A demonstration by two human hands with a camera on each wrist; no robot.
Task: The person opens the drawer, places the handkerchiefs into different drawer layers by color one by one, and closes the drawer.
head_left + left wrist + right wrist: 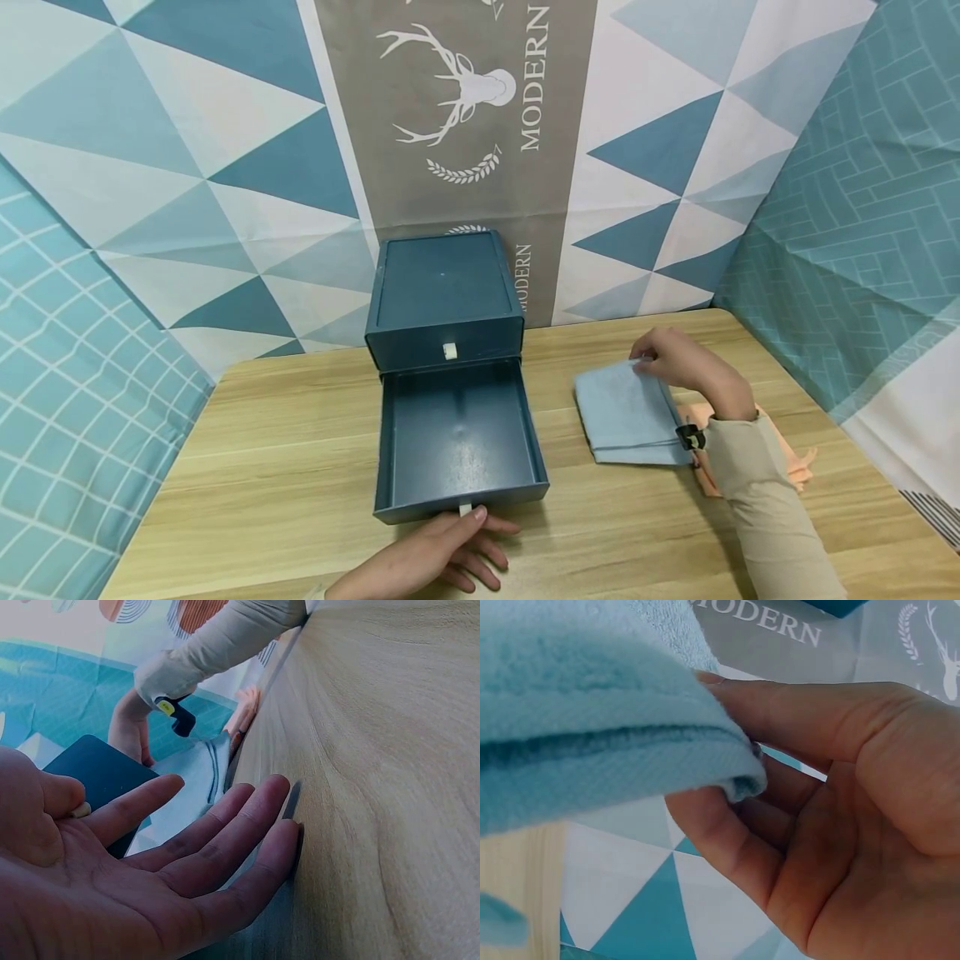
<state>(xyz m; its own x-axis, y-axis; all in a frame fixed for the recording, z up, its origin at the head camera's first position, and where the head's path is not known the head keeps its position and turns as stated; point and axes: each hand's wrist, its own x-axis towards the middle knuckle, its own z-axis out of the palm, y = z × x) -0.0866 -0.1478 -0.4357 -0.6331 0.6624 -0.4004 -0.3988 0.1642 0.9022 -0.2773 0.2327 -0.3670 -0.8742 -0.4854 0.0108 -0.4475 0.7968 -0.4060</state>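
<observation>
The lower drawer [420, 507] of a blue cabinet [442, 283] stands pulled out toward the front edge of the counter [277, 467], so its shallow inside faces upward, and the person's left grip [431, 550] pinches the pale pull tab [466, 508] between thumb and index finger, the other fingers loosely spread, seemingly to keep the drawer steady from its front. The blue towel [622, 408] lies on the right half of the counter, between the drawer and the right edge; the right grip [678, 362] pinches the towel at its side toward the counter's back right corner, thumb opposite fingers, a hold that probably keeps the folded layers together. An orange cloth [791, 462] lies just beside it, nearer the right edge, partly hidden by the sleeve [772, 492]. The cabinet is boxy, dark and smooth with a slight sheen, its upper drawer [408, 346] closed; the towel has a soft, looped pile and thick hem, folded into a flat, roughly square pad; the counter shows pale, streaky wood grain
</observation>
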